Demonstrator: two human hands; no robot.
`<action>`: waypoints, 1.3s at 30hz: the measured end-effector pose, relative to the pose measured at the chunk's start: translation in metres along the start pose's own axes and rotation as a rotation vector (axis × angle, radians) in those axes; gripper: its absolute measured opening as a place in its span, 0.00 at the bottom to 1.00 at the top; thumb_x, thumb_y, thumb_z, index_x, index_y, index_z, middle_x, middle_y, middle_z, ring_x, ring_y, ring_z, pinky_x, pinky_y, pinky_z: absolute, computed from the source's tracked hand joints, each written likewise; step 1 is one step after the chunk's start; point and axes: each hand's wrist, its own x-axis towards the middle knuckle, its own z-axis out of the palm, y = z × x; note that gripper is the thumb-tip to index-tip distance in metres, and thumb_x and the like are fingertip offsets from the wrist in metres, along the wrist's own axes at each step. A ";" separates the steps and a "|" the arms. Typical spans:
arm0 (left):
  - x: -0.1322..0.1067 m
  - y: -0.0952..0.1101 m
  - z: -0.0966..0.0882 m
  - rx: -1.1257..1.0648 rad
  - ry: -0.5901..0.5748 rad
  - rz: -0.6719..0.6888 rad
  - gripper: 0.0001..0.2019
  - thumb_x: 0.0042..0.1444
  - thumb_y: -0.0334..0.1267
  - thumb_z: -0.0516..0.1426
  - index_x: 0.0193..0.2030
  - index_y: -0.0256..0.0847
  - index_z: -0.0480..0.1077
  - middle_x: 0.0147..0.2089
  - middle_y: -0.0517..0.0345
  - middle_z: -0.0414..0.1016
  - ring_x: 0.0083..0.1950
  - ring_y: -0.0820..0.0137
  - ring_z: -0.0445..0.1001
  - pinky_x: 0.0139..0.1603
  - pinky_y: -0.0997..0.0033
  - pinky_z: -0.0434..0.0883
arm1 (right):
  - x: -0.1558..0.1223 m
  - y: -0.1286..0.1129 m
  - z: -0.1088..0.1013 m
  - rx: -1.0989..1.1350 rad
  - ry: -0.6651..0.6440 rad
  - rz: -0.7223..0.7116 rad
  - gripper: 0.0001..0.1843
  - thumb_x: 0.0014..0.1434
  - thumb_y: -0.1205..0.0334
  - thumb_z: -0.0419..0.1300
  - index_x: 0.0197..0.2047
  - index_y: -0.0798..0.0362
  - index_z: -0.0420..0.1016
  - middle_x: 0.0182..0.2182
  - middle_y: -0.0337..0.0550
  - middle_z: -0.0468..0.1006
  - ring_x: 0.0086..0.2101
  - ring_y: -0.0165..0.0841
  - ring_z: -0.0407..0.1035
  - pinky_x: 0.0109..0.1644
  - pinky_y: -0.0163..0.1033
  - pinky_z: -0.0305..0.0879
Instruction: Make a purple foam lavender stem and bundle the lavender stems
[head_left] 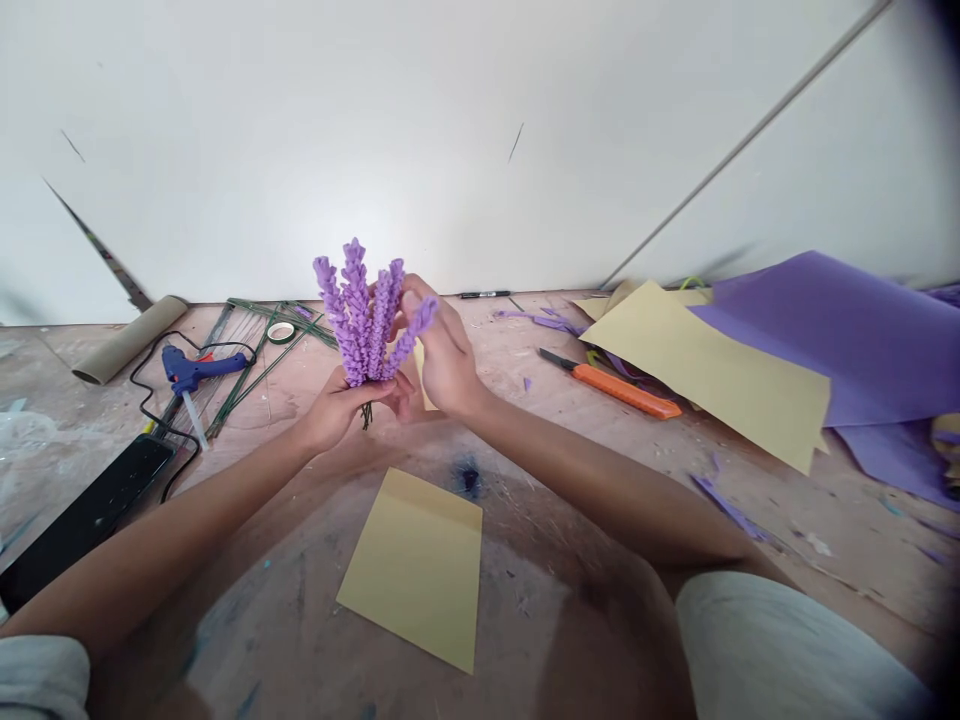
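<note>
A bunch of purple paper lavender stems [364, 320] stands upright above the table, its flower spikes fanned out. My left hand [341, 405] is closed around the lower part of the bunch, with short green stem ends showing beneath it. At the right side of the bunch, my right hand [444, 350] has its fingers bent around the flower spikes, its fingertips partly hidden behind them. One spike leans out to the right, across the right hand. Nearer to me, a yellow paper sheet [420, 565] lies flat on the table below both hands.
On the left are a blue glue gun [196, 368], a cardboard tube [133, 340], green wires [259, 385], a tape roll [280, 332] and a black phone [90, 515]. An orange utility knife [626, 390] lies right, beside yellow paper [720, 375] and purple paper [840, 335]. A white wall [465, 150] stands behind.
</note>
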 end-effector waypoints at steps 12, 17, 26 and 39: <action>0.007 0.006 -0.016 0.055 -0.251 -0.143 0.14 0.48 0.28 0.61 0.42 0.35 0.83 0.44 0.47 0.85 0.52 0.54 0.81 0.60 0.53 0.72 | 0.011 -0.007 0.014 0.347 -0.163 0.197 0.20 0.65 0.42 0.61 0.41 0.52 0.75 0.41 0.46 0.82 0.39 0.37 0.79 0.43 0.43 0.79; 0.009 0.006 -0.022 0.068 -0.318 -0.207 0.17 0.49 0.28 0.61 0.46 0.34 0.82 0.49 0.43 0.85 0.54 0.52 0.81 0.62 0.49 0.72 | 0.016 0.001 0.013 0.379 -0.265 0.218 0.22 0.52 0.54 0.73 0.47 0.52 0.75 0.41 0.42 0.83 0.42 0.36 0.78 0.50 0.44 0.77; 0.009 0.023 -0.026 0.097 -0.396 -0.293 0.15 0.60 0.38 0.62 0.52 0.35 0.79 0.56 0.36 0.81 0.60 0.48 0.79 0.58 0.47 0.76 | 0.016 -0.003 0.009 0.505 -0.380 0.195 0.13 0.57 0.61 0.66 0.45 0.52 0.75 0.41 0.44 0.83 0.44 0.38 0.79 0.51 0.46 0.77; 0.010 0.042 -0.023 0.193 -0.359 -0.307 0.11 0.59 0.36 0.65 0.46 0.32 0.81 0.48 0.42 0.85 0.55 0.51 0.81 0.60 0.51 0.75 | 0.009 -0.010 0.010 0.287 -0.191 0.251 0.19 0.51 0.57 0.74 0.42 0.53 0.76 0.30 0.39 0.78 0.32 0.33 0.75 0.40 0.40 0.76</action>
